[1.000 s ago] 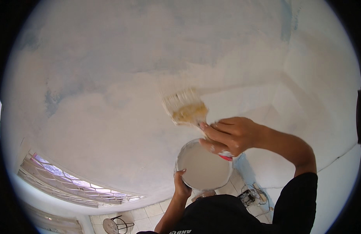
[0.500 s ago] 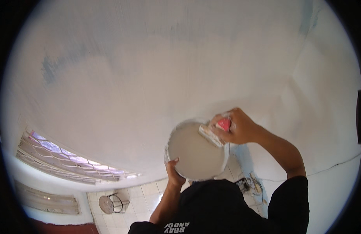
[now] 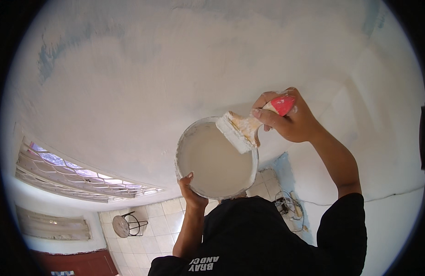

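Wide brush (image 3: 242, 131) above bucket (image 3: 177, 161) of pale liquid (image 3: 212, 163)

Gripping brush handle (image 3: 283, 106) in right hand (image 3: 290, 117), with fingers closed around it; holding white-coated bristles (image 3: 234, 137) at upper right rim of bucket, cannot tell if touching liquid; grasping bucket at lower left with left hand (image 3: 193, 195), with thumb over rim and other fingers hidden; facing pale wall (image 3: 120, 106) with blue patches; having below round stool (image 3: 121, 227) on tiled floor (image 3: 157, 224).
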A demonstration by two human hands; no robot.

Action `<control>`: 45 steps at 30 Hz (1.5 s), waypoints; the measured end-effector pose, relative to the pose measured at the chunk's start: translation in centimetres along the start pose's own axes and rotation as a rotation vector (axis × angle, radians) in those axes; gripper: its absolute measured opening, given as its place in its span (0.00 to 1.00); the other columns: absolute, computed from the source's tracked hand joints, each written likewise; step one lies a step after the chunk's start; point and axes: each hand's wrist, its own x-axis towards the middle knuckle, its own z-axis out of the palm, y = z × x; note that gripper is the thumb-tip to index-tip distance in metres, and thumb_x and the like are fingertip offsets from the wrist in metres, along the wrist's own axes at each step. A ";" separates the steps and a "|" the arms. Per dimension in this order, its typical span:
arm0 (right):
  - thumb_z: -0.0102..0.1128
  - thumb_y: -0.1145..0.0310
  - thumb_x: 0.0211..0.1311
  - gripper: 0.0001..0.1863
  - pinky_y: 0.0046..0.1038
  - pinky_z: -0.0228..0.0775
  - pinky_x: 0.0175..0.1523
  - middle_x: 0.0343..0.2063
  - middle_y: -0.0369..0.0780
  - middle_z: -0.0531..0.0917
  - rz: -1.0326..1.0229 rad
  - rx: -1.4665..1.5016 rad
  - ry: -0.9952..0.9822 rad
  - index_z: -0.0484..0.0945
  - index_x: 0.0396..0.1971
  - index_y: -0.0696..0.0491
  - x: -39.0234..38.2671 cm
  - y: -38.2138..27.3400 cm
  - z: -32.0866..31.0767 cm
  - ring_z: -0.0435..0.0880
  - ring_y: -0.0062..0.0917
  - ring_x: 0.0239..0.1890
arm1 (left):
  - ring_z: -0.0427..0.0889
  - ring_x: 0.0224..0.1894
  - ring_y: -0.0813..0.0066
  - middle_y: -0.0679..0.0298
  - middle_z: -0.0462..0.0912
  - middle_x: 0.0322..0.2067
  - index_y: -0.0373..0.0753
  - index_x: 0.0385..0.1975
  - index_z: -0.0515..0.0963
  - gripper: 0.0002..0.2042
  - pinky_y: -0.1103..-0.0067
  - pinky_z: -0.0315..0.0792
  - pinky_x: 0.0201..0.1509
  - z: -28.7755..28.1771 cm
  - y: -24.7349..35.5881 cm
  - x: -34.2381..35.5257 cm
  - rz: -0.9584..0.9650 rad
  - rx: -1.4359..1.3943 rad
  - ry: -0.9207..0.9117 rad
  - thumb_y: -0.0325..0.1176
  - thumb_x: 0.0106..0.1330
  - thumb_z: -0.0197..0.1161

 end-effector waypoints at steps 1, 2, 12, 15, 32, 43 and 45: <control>0.55 0.69 0.53 0.09 0.22 0.63 0.22 0.11 0.39 0.74 -0.003 -0.038 -0.011 0.77 0.22 0.59 0.2 -0.2 -0.3 0.71 0.18 0.13 | 0.73 0.43 0.67 0.57 0.74 0.41 0.34 0.45 0.68 0.24 0.74 0.69 0.45 -1.1 -1.1 0.7 0.156 0.179 0.021 0.47 0.56 0.42; 0.55 0.69 0.53 0.09 0.21 0.63 0.21 0.11 0.38 0.74 -0.006 -0.076 -0.021 0.77 0.22 0.58 0.3 -0.3 -0.4 0.71 0.17 0.14 | 0.73 0.43 0.68 0.57 0.74 0.40 0.34 0.45 0.68 0.24 0.74 0.69 0.45 -2.1 -2.0 0.8 0.235 0.267 0.029 0.47 0.57 0.41; 0.54 0.67 0.55 0.10 0.18 0.65 0.20 0.15 0.36 0.76 0.119 0.179 -0.094 0.77 0.23 0.58 0.6 0.4 -1.0 0.75 0.16 0.15 | 0.73 0.44 0.69 0.56 0.74 0.41 0.34 0.44 0.68 0.22 0.74 0.69 0.46 -0.8 0.0 -0.2 0.239 0.252 -0.054 0.45 0.60 0.39; 0.54 0.67 0.55 0.10 0.18 0.65 0.20 0.15 0.36 0.76 0.116 0.253 -0.064 0.77 0.23 0.58 0.5 0.4 -1.5 0.75 0.16 0.15 | 0.73 0.44 0.69 0.56 0.73 0.42 0.34 0.45 0.67 0.23 0.74 0.69 0.46 1.3 1.9 -1.0 0.057 -0.009 -0.129 0.46 0.59 0.39; 0.56 0.68 0.56 0.09 0.16 0.64 0.19 0.15 0.36 0.77 0.157 0.241 0.066 0.77 0.23 0.58 -0.2 -0.6 -3.1 0.74 0.13 0.14 | 0.75 0.40 0.70 0.59 0.76 0.37 0.32 0.45 0.68 0.22 0.78 0.69 0.41 2.7 3.1 -0.8 0.010 -0.079 -0.078 0.38 0.53 0.46; 0.56 0.69 0.55 0.09 0.16 0.64 0.19 0.15 0.36 0.76 0.185 0.333 0.056 0.77 0.23 0.59 -0.2 0.2 -3.7 0.75 0.15 0.14 | 0.70 0.49 0.62 0.55 0.70 0.47 0.35 0.53 0.64 0.30 0.70 0.66 0.49 3.2 3.4 -0.6 -0.015 -0.050 -0.107 0.47 0.50 0.48; 0.56 0.69 0.55 0.09 0.17 0.64 0.18 0.14 0.36 0.76 0.186 0.281 0.059 0.77 0.23 0.60 0.0 0.3 -3.7 0.75 0.16 0.14 | 0.71 0.49 0.63 0.55 0.70 0.47 0.34 0.53 0.64 0.30 0.71 0.67 0.49 3.3 3.5 -0.7 -0.006 -0.046 -0.088 0.47 0.50 0.48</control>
